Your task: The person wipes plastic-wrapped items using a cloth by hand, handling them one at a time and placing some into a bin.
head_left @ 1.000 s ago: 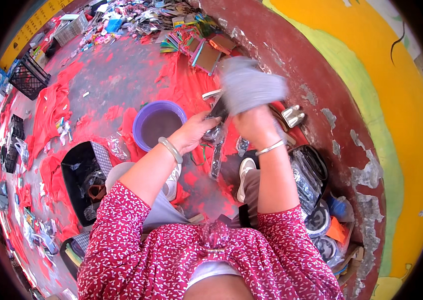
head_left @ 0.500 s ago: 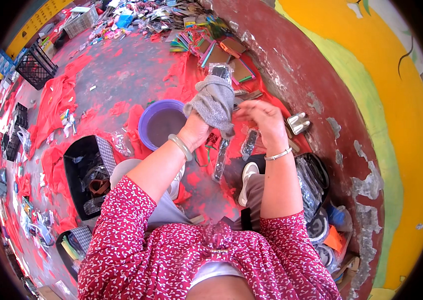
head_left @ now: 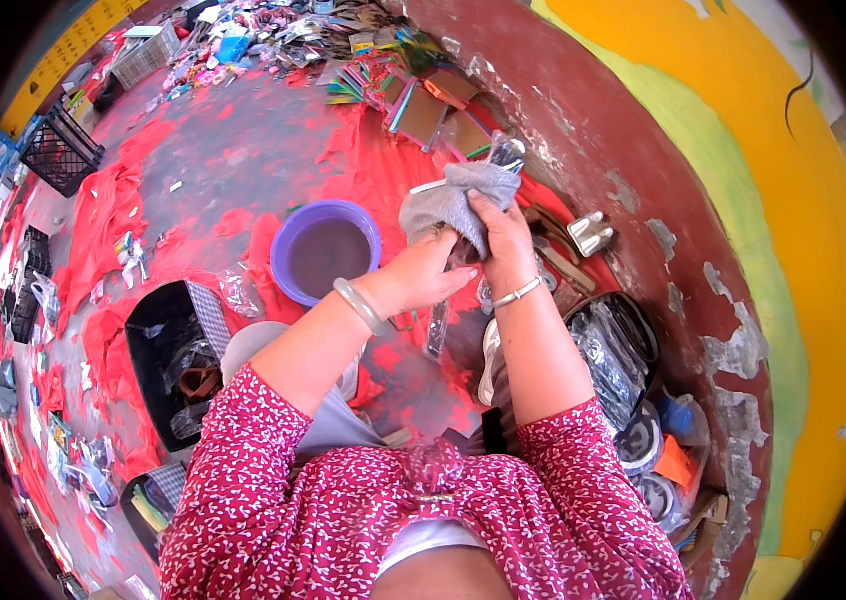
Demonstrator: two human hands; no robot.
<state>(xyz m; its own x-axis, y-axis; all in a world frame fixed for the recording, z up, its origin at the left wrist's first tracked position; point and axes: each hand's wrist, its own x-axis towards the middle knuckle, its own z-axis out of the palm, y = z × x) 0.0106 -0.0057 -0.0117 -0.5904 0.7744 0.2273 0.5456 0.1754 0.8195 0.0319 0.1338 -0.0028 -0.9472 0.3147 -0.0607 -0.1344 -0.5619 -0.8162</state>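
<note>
A grey cloth (head_left: 435,209) is wrapped around a dark item in clear plastic (head_left: 507,152), whose glossy end sticks out above it. My right hand (head_left: 508,240) is closed on the cloth from the right, thumb lying over it. Just below, my left hand (head_left: 421,272) is closed about the lower, dark end of the wrapped item; part of its grip is hidden. A purple basin (head_left: 277,255) of murky water stands left of my hands. Below them, a long plastic-wrapped strip (head_left: 437,330) lies on the floor.
At left sits a black box (head_left: 148,385) with wrapped items inside. By my right leg is a bag of plastic-wrapped goods (head_left: 608,350). A metallic object (head_left: 591,234) lies near the red wall (head_left: 643,190). Coloured strips and cardboard (head_left: 443,125) are piled ahead.
My right hand, apart from the cloth before, now grips it. The cloth and wrapped item have moved right and tilted, while my left hand has shifted to their lower end.
</note>
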